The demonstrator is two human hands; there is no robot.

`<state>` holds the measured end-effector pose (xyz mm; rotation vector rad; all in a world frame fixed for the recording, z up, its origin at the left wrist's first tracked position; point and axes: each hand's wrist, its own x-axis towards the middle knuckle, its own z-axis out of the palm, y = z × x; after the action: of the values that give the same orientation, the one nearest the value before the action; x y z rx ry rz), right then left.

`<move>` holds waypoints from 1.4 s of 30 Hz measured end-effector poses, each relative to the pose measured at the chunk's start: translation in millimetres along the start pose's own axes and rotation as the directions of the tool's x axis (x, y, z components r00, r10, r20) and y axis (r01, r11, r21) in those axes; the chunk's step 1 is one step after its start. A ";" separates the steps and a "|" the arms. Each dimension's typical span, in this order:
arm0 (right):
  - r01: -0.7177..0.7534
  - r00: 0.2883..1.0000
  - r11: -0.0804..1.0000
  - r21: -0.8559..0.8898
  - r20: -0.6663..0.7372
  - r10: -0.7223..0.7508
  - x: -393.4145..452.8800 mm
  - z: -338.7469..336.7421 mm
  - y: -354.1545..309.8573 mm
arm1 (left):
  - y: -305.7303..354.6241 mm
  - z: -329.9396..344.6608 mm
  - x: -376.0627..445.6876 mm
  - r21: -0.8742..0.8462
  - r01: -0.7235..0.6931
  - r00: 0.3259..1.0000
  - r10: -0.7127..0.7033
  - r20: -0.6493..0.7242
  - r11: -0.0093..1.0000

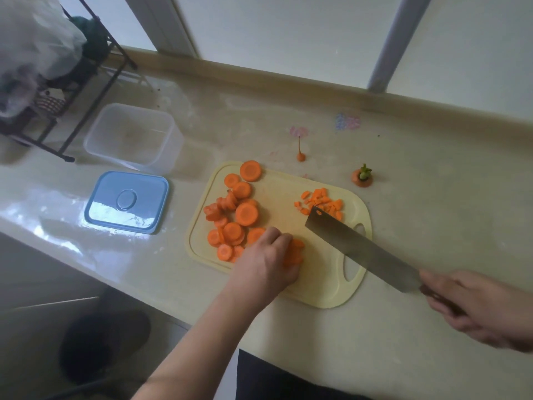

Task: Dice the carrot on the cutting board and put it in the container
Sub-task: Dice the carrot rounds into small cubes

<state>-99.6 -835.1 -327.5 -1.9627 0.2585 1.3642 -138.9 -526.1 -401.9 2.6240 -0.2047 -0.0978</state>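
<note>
Head view: your left hand (266, 261) pins stacked carrot slices (294, 252) on the cutting board (323, 287); right hand (478, 307) grips the cleaver (360, 249), blade angled just right of them.

Home kitchen – counter (403, 327), chopping board (323, 290).

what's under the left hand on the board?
A small stack of orange carrot slices shows past the left hand on the pale yellow plastic cutting board; the fingers hide the rest.
</note>
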 end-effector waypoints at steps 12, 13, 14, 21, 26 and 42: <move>0.210 0.966 0.971 -0.117 -0.125 -0.224 -13.4 76.2 -20.8 | 26.9 15.8 -4.9 -0.211 0.307 0.936 -0.334 -0.107 0.928; 0.198 0.969 0.975 -0.098 -0.128 -0.210 -13.5 75.6 -21.7 | 25.5 15.3 -4.8 -0.180 0.295 0.944 -0.316 -0.100 0.938; 0.189 0.972 0.978 -0.084 -0.126 -0.199 -13.9 74.6 -22.7 | 23.5 15.4 -5.4 -0.155 0.278 0.950 -0.295 -0.101 0.948; 0.223 0.951 0.956 -0.189 -0.174 -0.256 -8.9 66.2 -21.2 | 7.1 21.5 -7.8 -0.073 0.117 0.967 -0.131 -0.219 0.990; 0.196 0.956 0.973 -0.120 -0.197 -0.217 -12.3 68.1 -16.8 | 4.5 15.3 -10.9 -0.038 0.013 0.940 -0.025 -0.339 0.999; 0.183 0.945 0.946 -0.266 -0.217 -0.244 -19.2 73.2 -4.5 | -0.1 40.8 -10.2 -0.101 -0.250 0.913 0.199 -0.357 0.963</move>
<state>-158.9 -788.2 -321.8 -2.2932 -0.0120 1.0492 -153.3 -543.9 -437.2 2.4034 -0.3602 0.4097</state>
